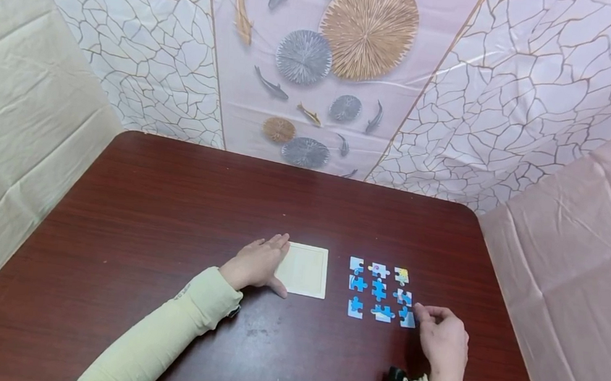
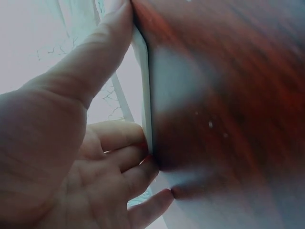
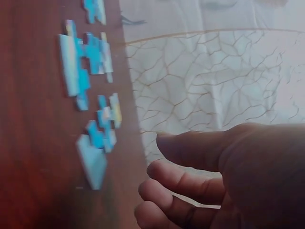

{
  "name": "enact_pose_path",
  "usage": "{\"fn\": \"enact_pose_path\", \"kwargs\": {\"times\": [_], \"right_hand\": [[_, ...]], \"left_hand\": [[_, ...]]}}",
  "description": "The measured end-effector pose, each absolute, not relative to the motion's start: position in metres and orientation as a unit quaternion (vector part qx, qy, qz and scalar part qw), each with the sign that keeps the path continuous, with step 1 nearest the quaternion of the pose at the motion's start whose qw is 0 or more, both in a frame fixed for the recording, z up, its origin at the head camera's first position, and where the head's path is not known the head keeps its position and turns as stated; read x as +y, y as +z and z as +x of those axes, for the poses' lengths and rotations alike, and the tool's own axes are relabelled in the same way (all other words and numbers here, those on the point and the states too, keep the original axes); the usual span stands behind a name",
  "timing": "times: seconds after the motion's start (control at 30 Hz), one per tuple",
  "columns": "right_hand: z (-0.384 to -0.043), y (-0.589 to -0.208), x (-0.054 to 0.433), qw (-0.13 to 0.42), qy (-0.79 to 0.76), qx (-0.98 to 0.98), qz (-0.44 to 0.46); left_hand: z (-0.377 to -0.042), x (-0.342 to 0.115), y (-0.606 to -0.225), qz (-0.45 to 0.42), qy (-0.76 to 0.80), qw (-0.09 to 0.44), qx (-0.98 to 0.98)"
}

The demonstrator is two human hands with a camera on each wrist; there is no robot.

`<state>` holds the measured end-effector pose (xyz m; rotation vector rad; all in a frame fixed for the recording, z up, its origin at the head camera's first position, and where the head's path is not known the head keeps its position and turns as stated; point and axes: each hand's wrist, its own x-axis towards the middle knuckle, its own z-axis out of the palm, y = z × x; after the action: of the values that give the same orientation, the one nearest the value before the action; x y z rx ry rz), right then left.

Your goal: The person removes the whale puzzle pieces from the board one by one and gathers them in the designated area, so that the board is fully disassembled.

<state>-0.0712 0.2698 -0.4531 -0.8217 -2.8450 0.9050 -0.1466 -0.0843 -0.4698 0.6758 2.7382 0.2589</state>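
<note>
A pale, square puzzle tray [image 1: 303,270] with a raised rim lies flat on the table. My left hand [image 1: 260,263] rests against its left side, thumb by the near corner and the straight fingers by the far one. In the left wrist view the fingers [image 2: 126,138] touch the tray's edge [image 2: 144,86]. Right of the tray, several blue, white and yellow jigsaw pieces [image 1: 379,290] lie apart in rows. My right hand [image 1: 443,344] is just right of the nearest corner piece [image 1: 407,320]. Its fingers are loosely bent, with nothing seen between thumb and fingers in the right wrist view.
The dark red-brown wooden table [image 1: 181,202] has rounded far corners. Patterned cloth [image 1: 153,44] hangs behind it, and pale cloth walls stand at the left and right [image 1: 585,245]. A small black object [image 1: 396,379] sits at the right cuff.
</note>
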Motion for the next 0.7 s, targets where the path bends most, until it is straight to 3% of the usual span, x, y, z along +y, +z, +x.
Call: {"fn": "enact_pose_path", "kwargs": {"times": [0.23,0.5,0.7], "right_hand": [[-0.08,-0.433,0.273,0.068,0.272,-0.934,-0.222],[-0.101,-0.417,0.271,0.197,0.252,-0.936,-0.147],[-0.113,-0.413,0.275,0.18,0.212,-0.955,-0.106]], "left_hand": [[-0.151,-0.085,-0.473,0.242,0.093,0.148,0.955],[-0.157,-0.091,-0.478,0.265,0.127,0.133,0.947],[-0.162,-0.105,-0.471,0.263,0.179,0.095,0.943]]}}
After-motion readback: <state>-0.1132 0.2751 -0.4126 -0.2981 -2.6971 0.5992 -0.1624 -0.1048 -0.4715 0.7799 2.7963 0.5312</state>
